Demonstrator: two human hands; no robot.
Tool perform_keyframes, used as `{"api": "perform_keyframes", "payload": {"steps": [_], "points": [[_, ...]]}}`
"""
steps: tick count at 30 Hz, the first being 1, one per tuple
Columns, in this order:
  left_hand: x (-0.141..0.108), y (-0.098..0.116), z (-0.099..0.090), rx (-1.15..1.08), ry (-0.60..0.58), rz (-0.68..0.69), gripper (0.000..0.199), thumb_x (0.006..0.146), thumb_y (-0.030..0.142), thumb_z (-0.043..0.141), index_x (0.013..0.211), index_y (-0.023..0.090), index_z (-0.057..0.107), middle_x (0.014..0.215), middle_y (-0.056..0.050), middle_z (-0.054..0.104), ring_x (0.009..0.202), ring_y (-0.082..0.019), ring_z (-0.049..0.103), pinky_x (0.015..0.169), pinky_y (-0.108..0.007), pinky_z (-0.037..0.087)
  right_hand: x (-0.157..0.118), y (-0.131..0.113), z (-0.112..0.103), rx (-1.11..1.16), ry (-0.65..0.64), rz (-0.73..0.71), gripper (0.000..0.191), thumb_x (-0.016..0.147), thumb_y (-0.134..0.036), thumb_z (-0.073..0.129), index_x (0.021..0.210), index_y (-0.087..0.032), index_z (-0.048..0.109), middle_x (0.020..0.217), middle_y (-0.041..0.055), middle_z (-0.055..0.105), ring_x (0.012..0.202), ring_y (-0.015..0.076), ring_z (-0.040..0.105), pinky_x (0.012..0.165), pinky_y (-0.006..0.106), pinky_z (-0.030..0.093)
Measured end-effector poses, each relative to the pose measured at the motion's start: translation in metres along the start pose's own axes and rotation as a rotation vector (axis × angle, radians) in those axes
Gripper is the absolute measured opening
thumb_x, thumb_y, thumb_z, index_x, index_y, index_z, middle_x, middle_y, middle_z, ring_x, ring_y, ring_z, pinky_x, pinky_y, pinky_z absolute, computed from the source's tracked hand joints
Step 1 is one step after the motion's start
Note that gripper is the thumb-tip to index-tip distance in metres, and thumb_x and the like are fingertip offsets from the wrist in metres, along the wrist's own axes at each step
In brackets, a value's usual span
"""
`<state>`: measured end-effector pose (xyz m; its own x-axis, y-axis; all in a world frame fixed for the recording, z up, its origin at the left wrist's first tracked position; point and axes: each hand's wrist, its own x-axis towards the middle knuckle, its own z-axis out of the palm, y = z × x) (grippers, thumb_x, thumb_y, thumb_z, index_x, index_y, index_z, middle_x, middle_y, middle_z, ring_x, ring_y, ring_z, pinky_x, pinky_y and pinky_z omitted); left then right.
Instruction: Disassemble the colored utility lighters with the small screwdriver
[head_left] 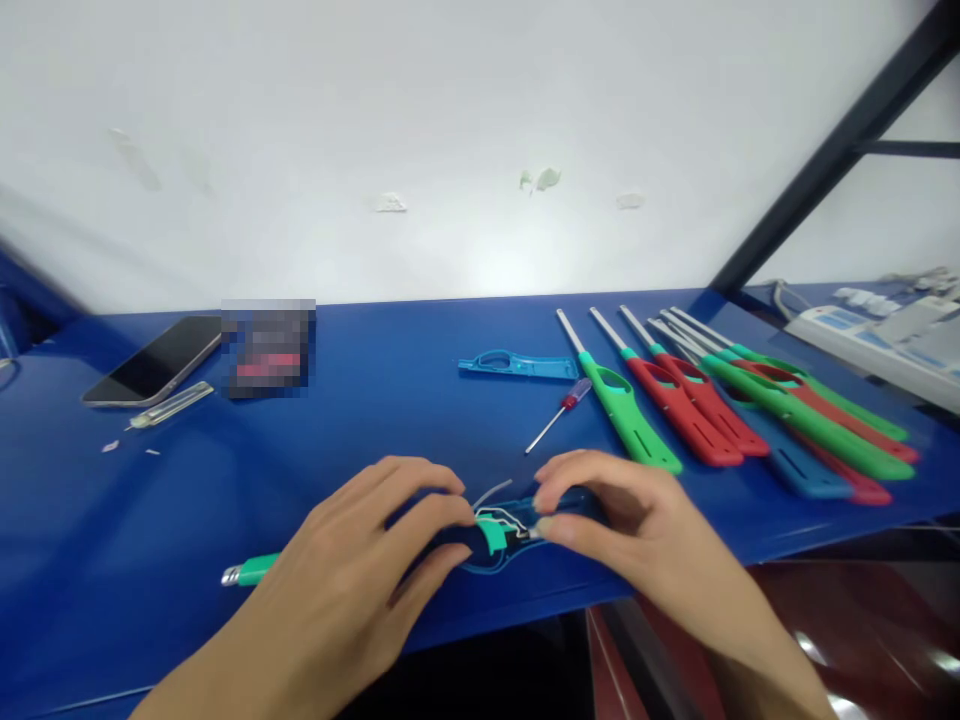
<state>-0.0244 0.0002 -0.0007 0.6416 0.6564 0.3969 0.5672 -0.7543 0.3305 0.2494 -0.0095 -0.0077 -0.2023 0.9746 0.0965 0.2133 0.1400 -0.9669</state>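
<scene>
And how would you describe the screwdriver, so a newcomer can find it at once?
On the blue table, look just beyond the right hand. The screwdriver lies there, beside the row's leftmost green lighter. Unlike the lighters, it has a purplish handle and no finger hole.

Single head-worn view, facing forward and down — blue worktop (390,410) close below, white wall (450,100) ahead

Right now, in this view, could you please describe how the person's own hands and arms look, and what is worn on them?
The left hand and right hand are both bare, without gloves. No sleeve covers the visible parts of the forearms, and no watch or bracelet shows. I see no rings, though some fingers are partly hidden.
</scene>
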Motion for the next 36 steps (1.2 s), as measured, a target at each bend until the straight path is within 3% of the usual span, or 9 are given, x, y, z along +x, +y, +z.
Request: {"api": "perform_keyframes", "payload": {"steps": [3, 6, 10, 13, 19, 28, 36], "points": [[-0.006, -0.001, -0.004, -0.009, 0.002, -0.121, 0.030, 0.106, 0.029, 0.064, 0.136, 0.029, 0.062, 0.127, -0.006, 0.070, 0.115, -0.023, 0.067, 0.098, -0.038, 0.059, -0.002, -0.002, -0.002, 0.053, 0.091, -0.036, 0.007, 0.093, -0.038, 0.082, 0.091, -0.033, 0.078, 0.097, -0.0033, 0.078, 0.097, 0.0169, 0.075, 0.082, 0.022, 0.061], [-0.010, -0.002, -0.004, -0.003, 0.010, -0.179, 0.036, 0.106, 0.032, 0.065, 0.141, 0.032, 0.061, 0.125, -0.003, 0.071, 0.112, -0.022, 0.069, 0.096, -0.037, 0.060, 0.001, -0.013, 0.002, -0.085, 0.118, -0.098, 0.006, 0.098, -0.038, 0.077, 0.094, -0.034, 0.078, 0.099, -0.0037, 0.079, 0.097, 0.0164, 0.075, 0.084, 0.023, 0.060], [-0.007, -0.005, -0.002, -0.092, 0.020, -0.199, 0.018, 0.107, 0.027, 0.063, 0.122, 0.031, 0.072, 0.112, 0.000, 0.074, 0.099, -0.017, 0.071, 0.086, -0.028, 0.060, 0.011, -0.026, 0.008, -0.388, -0.041, -0.229, 0.015, 0.104, -0.034, 0.070, 0.115, -0.037, 0.079, 0.115, -0.0026, 0.079, 0.111, 0.0197, 0.072, 0.101, 0.031, 0.057], [-0.003, -0.006, -0.001, -0.132, 0.034, -0.203, 0.016, 0.106, 0.023, 0.062, 0.111, 0.028, 0.076, 0.105, 0.000, 0.075, 0.093, -0.016, 0.072, 0.081, -0.026, 0.060, 0.021, -0.025, 0.011, -0.537, -0.172, -0.259, 0.022, 0.107, -0.036, 0.065, 0.127, -0.036, 0.076, 0.128, -0.0004, 0.077, 0.122, 0.0227, 0.069, 0.109, 0.036, 0.053], [-0.004, -0.006, 0.000, -0.173, 0.051, -0.218, 0.018, 0.106, 0.022, 0.062, 0.109, 0.029, 0.078, 0.105, 0.000, 0.076, 0.090, -0.015, 0.073, 0.080, -0.024, 0.061, 0.029, -0.014, 0.013, -0.588, -0.150, -0.227, 0.015, 0.108, -0.031, 0.064, 0.112, -0.031, 0.079, 0.109, 0.0005, 0.081, 0.103, 0.0233, 0.073, 0.092, 0.037, 0.057], [-0.001, -0.006, -0.002, -0.178, -0.002, -0.243, 0.019, 0.108, 0.023, 0.058, 0.108, 0.029, 0.076, 0.105, 0.000, 0.075, 0.090, -0.016, 0.073, 0.079, -0.025, 0.061, 0.020, -0.008, 0.008, -0.470, -0.105, -0.197, 0.008, 0.103, -0.026, 0.072, 0.100, -0.031, 0.077, 0.098, -0.0038, 0.079, 0.096, 0.0186, 0.071, 0.087, 0.032, 0.055], [-0.004, -0.003, -0.001, -0.142, 0.029, -0.151, 0.020, 0.109, 0.018, 0.057, 0.112, 0.030, 0.073, 0.109, 0.002, 0.072, 0.092, -0.013, 0.072, 0.081, -0.023, 0.056, 0.020, -0.008, 0.008, -0.490, -0.115, -0.197, 0.013, 0.103, -0.021, 0.072, 0.095, -0.030, 0.077, 0.095, -0.0051, 0.078, 0.093, 0.0166, 0.070, 0.085, 0.030, 0.053]]}}
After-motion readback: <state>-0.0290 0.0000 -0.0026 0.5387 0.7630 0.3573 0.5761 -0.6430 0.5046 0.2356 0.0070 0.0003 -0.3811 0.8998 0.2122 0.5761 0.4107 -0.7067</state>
